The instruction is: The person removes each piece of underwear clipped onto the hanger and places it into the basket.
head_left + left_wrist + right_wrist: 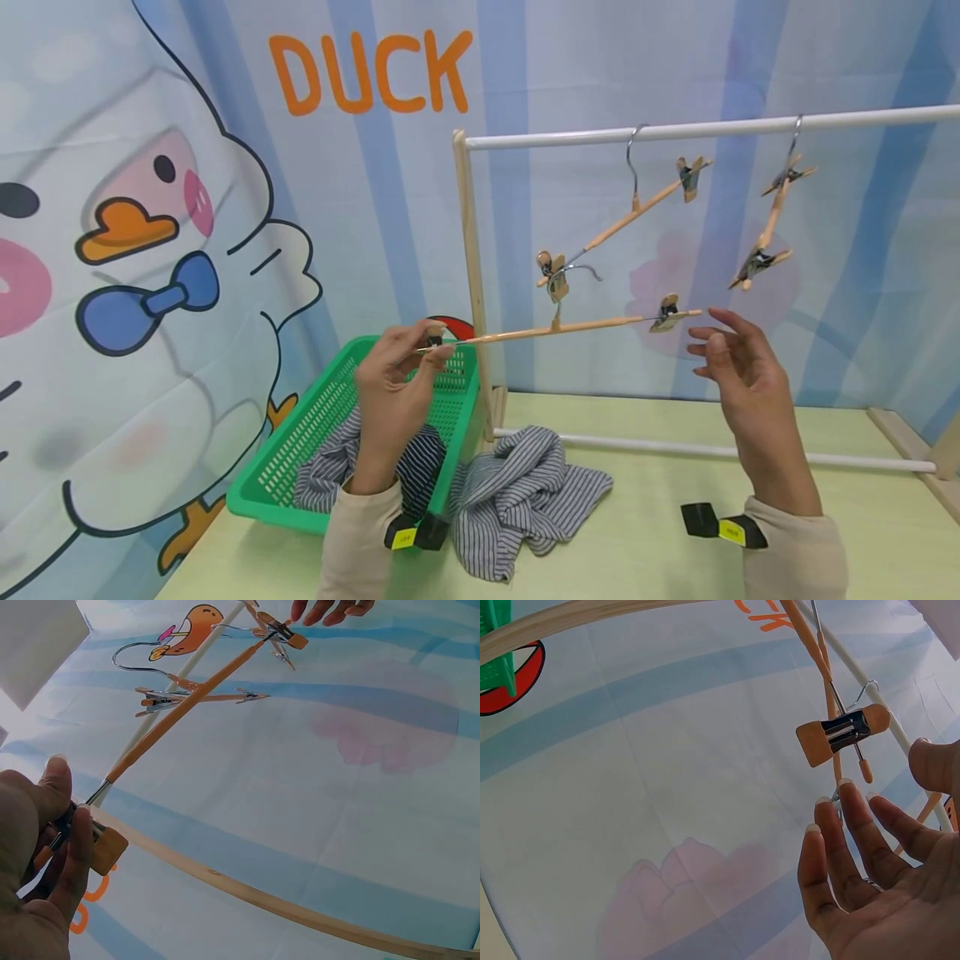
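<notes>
A wooden clip hanger (517, 334) is held in the air in front of the rack, its metal hook pointing up. My left hand (395, 392) pinches the clip at its left end; in the left wrist view the thumb and fingers close round that clip (109, 851). Just beyond the hanger's right end is my right hand (753, 392), fingers loosely bent and holding nothing. In the right wrist view the right clip (844, 735) sits a little apart from the fingertips (845, 782). Below lies a striped cloth (525, 500) on the table.
Two more clip hangers (633, 218) (772, 217) hang from the rack's white rail (555, 140). A green basket (281, 521) with striped cloths stands at the left, beside the rack's wooden post (471, 250). A printed curtain is behind.
</notes>
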`<action>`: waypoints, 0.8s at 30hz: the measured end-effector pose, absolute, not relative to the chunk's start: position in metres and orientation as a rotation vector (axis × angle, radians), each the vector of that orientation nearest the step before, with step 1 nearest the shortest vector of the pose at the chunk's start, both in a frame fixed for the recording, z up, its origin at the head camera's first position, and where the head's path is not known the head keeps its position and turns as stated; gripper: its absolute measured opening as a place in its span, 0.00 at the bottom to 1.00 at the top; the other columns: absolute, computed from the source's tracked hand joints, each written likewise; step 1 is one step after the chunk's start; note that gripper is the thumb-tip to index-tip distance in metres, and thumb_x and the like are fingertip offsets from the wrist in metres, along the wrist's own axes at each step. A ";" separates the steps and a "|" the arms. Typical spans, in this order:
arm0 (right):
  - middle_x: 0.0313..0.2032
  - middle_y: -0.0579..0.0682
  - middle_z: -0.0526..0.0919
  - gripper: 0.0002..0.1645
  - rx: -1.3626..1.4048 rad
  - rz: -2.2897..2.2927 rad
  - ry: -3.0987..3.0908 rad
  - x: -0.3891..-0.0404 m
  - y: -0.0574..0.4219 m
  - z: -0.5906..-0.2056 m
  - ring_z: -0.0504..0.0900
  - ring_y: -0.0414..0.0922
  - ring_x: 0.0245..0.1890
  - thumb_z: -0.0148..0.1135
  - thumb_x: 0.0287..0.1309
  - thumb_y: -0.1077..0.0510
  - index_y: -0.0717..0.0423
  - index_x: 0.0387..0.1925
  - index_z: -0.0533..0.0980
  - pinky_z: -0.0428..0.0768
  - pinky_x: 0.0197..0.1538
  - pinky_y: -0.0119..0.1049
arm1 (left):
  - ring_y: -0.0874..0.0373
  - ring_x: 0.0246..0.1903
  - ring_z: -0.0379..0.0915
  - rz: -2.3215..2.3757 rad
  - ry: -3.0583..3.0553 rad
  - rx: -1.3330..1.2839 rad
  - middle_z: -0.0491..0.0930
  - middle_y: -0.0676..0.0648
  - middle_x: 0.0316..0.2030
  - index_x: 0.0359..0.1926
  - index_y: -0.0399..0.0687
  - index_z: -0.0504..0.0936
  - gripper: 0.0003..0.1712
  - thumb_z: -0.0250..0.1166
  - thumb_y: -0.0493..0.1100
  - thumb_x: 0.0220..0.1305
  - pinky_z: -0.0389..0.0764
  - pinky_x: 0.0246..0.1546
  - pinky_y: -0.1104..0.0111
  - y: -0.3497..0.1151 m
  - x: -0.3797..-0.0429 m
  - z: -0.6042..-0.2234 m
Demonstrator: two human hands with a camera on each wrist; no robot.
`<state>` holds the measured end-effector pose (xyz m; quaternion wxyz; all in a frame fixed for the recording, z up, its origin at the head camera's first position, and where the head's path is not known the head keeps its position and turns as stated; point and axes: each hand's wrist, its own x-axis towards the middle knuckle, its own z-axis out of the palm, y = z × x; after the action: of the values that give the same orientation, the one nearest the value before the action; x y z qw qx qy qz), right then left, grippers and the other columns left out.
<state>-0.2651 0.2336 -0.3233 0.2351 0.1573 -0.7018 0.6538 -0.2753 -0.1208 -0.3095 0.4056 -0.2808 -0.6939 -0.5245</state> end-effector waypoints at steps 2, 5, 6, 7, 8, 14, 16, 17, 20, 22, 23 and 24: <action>0.53 0.36 0.77 0.27 0.430 1.781 -1.941 -0.265 0.234 -0.324 0.77 0.31 0.51 0.48 0.75 0.52 0.47 0.72 0.62 0.75 0.49 0.18 | 0.67 0.37 0.78 -1.330 -1.745 -0.712 0.79 0.36 0.41 0.53 0.35 0.84 0.16 0.66 0.31 0.63 0.84 0.36 0.73 -0.122 -0.275 -0.309; 0.54 0.36 0.76 0.27 0.426 1.771 -1.957 -0.265 0.234 -0.324 0.76 0.31 0.52 0.48 0.75 0.51 0.45 0.72 0.62 0.74 0.49 0.18 | 0.66 0.38 0.78 -1.332 -1.740 -0.705 0.79 0.36 0.43 0.53 0.35 0.84 0.17 0.65 0.31 0.63 0.84 0.36 0.74 -0.125 -0.275 -0.308; 0.53 0.35 0.76 0.27 0.426 1.772 -1.959 -0.265 0.234 -0.324 0.76 0.31 0.52 0.48 0.75 0.51 0.45 0.72 0.62 0.74 0.49 0.18 | 0.66 0.37 0.78 -1.332 -1.738 -0.698 0.80 0.35 0.43 0.53 0.34 0.84 0.17 0.65 0.31 0.63 0.84 0.37 0.74 -0.126 -0.275 -0.308; 0.54 0.35 0.76 0.27 0.426 1.768 -1.965 -0.265 0.234 -0.324 0.76 0.31 0.52 0.48 0.75 0.51 0.45 0.72 0.62 0.74 0.49 0.18 | 0.66 0.37 0.78 -1.334 -1.736 -0.688 0.80 0.35 0.43 0.53 0.34 0.84 0.17 0.65 0.31 0.63 0.84 0.37 0.74 -0.127 -0.275 -0.308; 0.54 0.35 0.76 0.27 0.425 1.770 -1.965 -0.265 0.234 -0.324 0.76 0.31 0.52 0.48 0.75 0.51 0.45 0.72 0.62 0.74 0.49 0.18 | 0.67 0.37 0.77 -1.329 -1.737 -0.681 0.80 0.35 0.42 0.53 0.34 0.84 0.16 0.65 0.31 0.63 0.84 0.37 0.74 -0.128 -0.275 -0.308; 0.53 0.34 0.76 0.27 0.430 1.757 -1.978 -0.264 0.234 -0.325 0.76 0.30 0.51 0.47 0.76 0.52 0.44 0.72 0.62 0.74 0.49 0.18 | 0.68 0.36 0.77 -1.296 -1.735 -0.651 0.79 0.35 0.41 0.52 0.34 0.84 0.16 0.65 0.30 0.63 0.84 0.37 0.73 -0.132 -0.276 -0.308; 0.53 0.34 0.77 0.27 0.435 1.755 -1.976 -0.264 0.234 -0.325 0.76 0.30 0.51 0.47 0.75 0.51 0.44 0.72 0.62 0.74 0.49 0.18 | 0.69 0.37 0.77 -1.299 -1.726 -0.648 0.79 0.34 0.41 0.52 0.33 0.84 0.16 0.65 0.29 0.63 0.84 0.37 0.73 -0.133 -0.277 -0.308; 0.53 0.34 0.77 0.27 0.436 1.753 -1.976 -0.264 0.234 -0.325 0.76 0.30 0.51 0.47 0.75 0.51 0.44 0.72 0.62 0.74 0.49 0.18 | 0.69 0.36 0.77 -1.302 -1.720 -0.646 0.79 0.34 0.41 0.52 0.33 0.84 0.16 0.66 0.29 0.63 0.84 0.37 0.73 -0.134 -0.277 -0.308; 0.53 0.35 0.77 0.26 0.440 1.755 -1.969 -0.265 0.234 -0.325 0.76 0.30 0.51 0.47 0.75 0.51 0.45 0.71 0.62 0.74 0.49 0.18 | 0.68 0.37 0.78 -1.303 -1.707 -0.635 0.79 0.34 0.41 0.52 0.32 0.83 0.16 0.66 0.29 0.63 0.84 0.37 0.73 -0.135 -0.277 -0.308; 0.53 0.35 0.77 0.26 0.441 1.756 -1.969 -0.265 0.234 -0.324 0.76 0.30 0.51 0.47 0.76 0.52 0.45 0.71 0.62 0.74 0.49 0.18 | 0.66 0.35 0.79 -1.307 -1.702 -0.620 0.79 0.34 0.41 0.52 0.33 0.83 0.16 0.65 0.30 0.63 0.84 0.37 0.73 -0.135 -0.277 -0.308; 0.53 0.34 0.77 0.26 0.441 1.757 -1.971 -0.265 0.233 -0.324 0.76 0.30 0.51 0.47 0.76 0.52 0.45 0.71 0.62 0.74 0.49 0.18 | 0.65 0.34 0.80 -1.311 -1.702 -0.611 0.79 0.34 0.41 0.52 0.33 0.84 0.16 0.65 0.30 0.63 0.85 0.37 0.74 -0.135 -0.277 -0.307; 0.53 0.34 0.77 0.26 0.442 1.756 -1.973 -0.265 0.233 -0.324 0.76 0.30 0.51 0.47 0.76 0.52 0.45 0.71 0.62 0.74 0.49 0.18 | 0.64 0.34 0.80 -1.315 -1.702 -0.601 0.79 0.34 0.41 0.52 0.33 0.83 0.16 0.65 0.31 0.63 0.85 0.37 0.74 -0.135 -0.277 -0.307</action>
<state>-0.2647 0.2331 -0.3240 0.2298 0.1606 -0.7171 0.6381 -0.2769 -0.1353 -0.3073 0.4387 -0.2420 -0.6850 -0.5290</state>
